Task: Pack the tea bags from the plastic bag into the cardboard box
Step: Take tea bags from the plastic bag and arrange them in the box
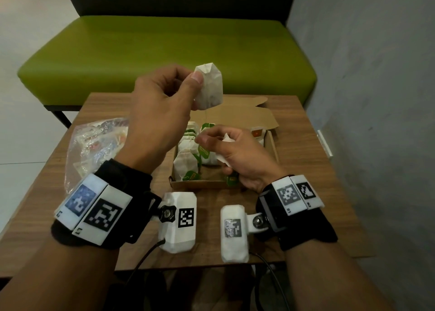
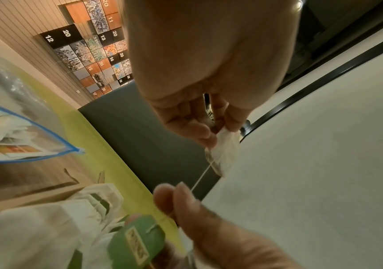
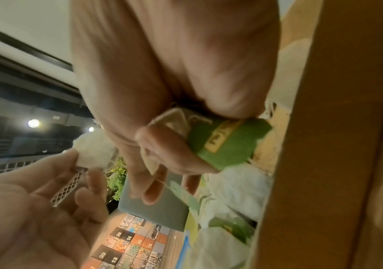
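Observation:
My left hand (image 1: pixel 197 80) is raised above the table and pinches a white tea bag (image 1: pixel 209 87) between thumb and fingers. A thin string (image 2: pixel 199 178) runs from the bag down to my right hand (image 1: pixel 200 140), which hovers over the open cardboard box (image 1: pixel 200 184). That hand pinches the string and grips the green tag (image 3: pixel 227 142), with some white paper in its palm. Several white tea bags with green tags (image 1: pixel 186 167) stand in the box. The clear plastic bag (image 1: pixel 94 143), its blue zip edge (image 2: pixel 36 123) open, lies at the table's left with more sachets inside.
The small wooden table (image 1: pixel 306 169) stands before a green bench (image 1: pixel 164 51), with a grey wall (image 1: pixel 376 98) close on the right. An orange-marked sachet (image 1: pixel 256 133) sits at the box's far right corner. The box flap (image 1: pixel 247 117) lies open toward the bench.

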